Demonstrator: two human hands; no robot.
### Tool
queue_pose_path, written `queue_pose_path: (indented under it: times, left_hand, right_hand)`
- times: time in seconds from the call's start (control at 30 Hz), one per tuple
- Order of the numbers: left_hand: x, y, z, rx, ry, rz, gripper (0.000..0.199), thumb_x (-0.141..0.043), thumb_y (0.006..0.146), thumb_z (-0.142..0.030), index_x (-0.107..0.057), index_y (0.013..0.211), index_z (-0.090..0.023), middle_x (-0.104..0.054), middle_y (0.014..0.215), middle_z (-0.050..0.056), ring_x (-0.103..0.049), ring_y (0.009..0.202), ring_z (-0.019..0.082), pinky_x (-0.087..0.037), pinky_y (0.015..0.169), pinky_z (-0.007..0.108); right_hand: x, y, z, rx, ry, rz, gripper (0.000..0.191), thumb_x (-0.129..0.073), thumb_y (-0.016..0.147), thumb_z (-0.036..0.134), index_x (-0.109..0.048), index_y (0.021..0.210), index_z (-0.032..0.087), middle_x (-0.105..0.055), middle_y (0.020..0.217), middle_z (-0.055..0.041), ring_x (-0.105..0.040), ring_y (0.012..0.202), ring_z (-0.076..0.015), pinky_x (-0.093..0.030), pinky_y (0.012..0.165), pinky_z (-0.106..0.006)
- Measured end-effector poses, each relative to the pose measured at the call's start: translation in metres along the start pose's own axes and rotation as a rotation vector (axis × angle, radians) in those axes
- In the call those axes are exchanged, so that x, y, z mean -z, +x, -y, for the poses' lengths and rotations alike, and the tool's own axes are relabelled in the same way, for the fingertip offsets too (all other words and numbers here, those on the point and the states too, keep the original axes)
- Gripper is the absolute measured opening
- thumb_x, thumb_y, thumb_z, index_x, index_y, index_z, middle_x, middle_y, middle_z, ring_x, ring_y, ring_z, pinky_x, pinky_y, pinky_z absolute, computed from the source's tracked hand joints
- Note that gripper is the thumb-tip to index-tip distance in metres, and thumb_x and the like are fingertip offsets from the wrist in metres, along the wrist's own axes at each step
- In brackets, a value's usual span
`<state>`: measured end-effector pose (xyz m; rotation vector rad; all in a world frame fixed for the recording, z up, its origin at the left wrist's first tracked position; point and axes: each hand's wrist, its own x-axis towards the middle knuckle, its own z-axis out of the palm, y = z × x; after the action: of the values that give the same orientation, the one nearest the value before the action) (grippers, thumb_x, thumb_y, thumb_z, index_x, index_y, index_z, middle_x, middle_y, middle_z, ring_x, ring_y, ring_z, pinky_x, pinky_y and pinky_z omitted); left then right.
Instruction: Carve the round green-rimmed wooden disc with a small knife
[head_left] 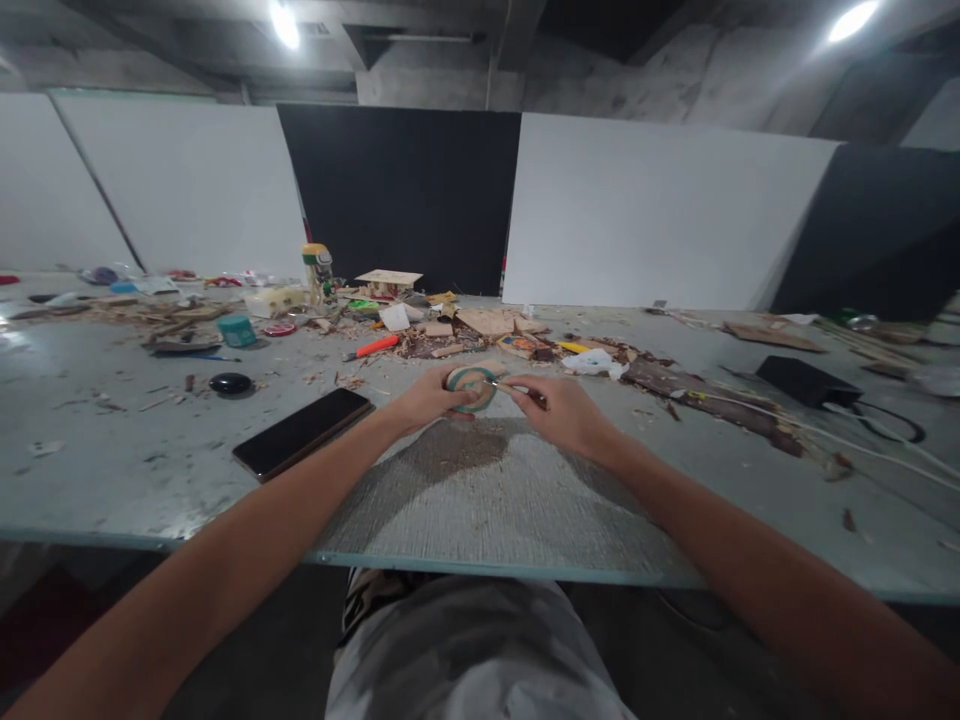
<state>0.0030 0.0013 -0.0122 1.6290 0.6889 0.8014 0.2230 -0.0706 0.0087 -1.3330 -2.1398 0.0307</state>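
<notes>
My left hand is closed around the left side of a round wooden disc with a blue-green ring marked on its face. The disc is held tilted up above the table, its face toward me. In my right hand is a slim carving tool, gripped like a pen, its metal tip on or very near the disc's face. The exact shape of the tip is too small to make out. Fine wood shavings lie on the table below my hands.
A phone lies left of my left forearm, near a black oval object. Beyond my hands are an orange-handled cutter, wood scraps and a teal jar. A black box with cables stands right. The glass table edge is close to my body.
</notes>
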Motion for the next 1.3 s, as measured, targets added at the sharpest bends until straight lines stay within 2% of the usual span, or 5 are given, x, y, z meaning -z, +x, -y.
queue_pose_path:
  times: [0.23,0.53,0.77,1.03,1.3]
  left_hand:
    - [-0.005,-0.003,-0.005,0.011,0.048,-0.029,0.039,-0.075,0.074,-0.032,-0.066,0.11,-0.018,-0.066,0.11,0.01,-0.064,0.095,0.019,-0.059,0.075,0.033]
    - [-0.005,-0.005,-0.008,-0.028,0.043,-0.008,0.042,-0.074,0.075,-0.033,-0.066,0.113,-0.018,-0.067,0.11,0.009,-0.065,0.096,0.021,-0.06,0.075,0.034]
    - [-0.011,-0.007,-0.011,-0.044,0.145,-0.057,0.042,-0.072,0.077,-0.032,-0.064,0.115,-0.017,-0.065,0.11,0.01,-0.065,0.093,0.019,-0.06,0.074,0.034]
    - [-0.013,-0.004,0.0,-0.09,0.155,-0.043,0.037,-0.067,0.08,-0.036,-0.063,0.111,-0.017,-0.064,0.108,0.008,-0.061,0.092,0.018,-0.058,0.076,0.034]
    - [-0.014,0.0,0.008,-0.207,0.47,-0.202,0.02,-0.059,0.078,-0.022,-0.066,0.096,-0.017,-0.068,0.094,0.004,-0.06,0.091,0.019,-0.048,0.086,0.033]
  right_hand:
    - [-0.004,-0.004,0.009,0.031,0.004,0.012,0.034,-0.047,0.094,0.032,-0.071,0.118,0.025,-0.073,0.112,-0.0068,-0.069,0.091,-0.0255,-0.05,0.077,-0.037]
    - [-0.007,-0.005,0.012,0.062,0.037,-0.032,0.035,-0.048,0.093,0.029,-0.07,0.119,0.023,-0.073,0.113,-0.0081,-0.07,0.092,-0.0254,-0.052,0.081,-0.038]
    - [-0.008,-0.007,0.013,0.045,-0.008,-0.021,0.034,-0.047,0.094,0.028,-0.07,0.119,0.024,-0.072,0.115,-0.006,-0.07,0.094,-0.0257,-0.051,0.081,-0.038]
    - [-0.01,-0.008,0.018,0.029,-0.163,-0.001,0.036,-0.042,0.096,0.028,-0.071,0.118,0.024,-0.074,0.11,-0.0081,-0.069,0.095,-0.0282,-0.05,0.083,-0.041]
    - [-0.019,-0.006,0.027,-0.029,-0.209,0.05,0.038,-0.04,0.096,0.024,-0.068,0.123,0.019,-0.074,0.108,-0.0135,-0.069,0.092,-0.03,-0.05,0.08,-0.042]
